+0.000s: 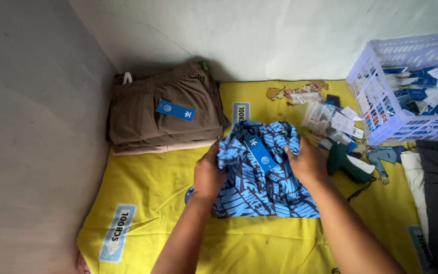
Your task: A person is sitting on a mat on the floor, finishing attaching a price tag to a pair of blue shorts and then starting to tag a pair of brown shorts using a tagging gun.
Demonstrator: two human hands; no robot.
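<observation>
Blue patterned garment is bunched between my fingers: left hand and right hand curl round its sides, a blue tag between them. Beyond my left fingers sit folded brown clothes; beyond my right, a green tagging gun and lilac basket.

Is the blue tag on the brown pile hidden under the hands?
No, the blue tag lies in plain sight atop the brown pile, apart from both hands.

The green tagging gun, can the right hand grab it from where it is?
Probably yes. The green tagging gun lies just beside the right hand with nothing between them, but that hand is gripping the blue patterned garment and must let go first.
</observation>
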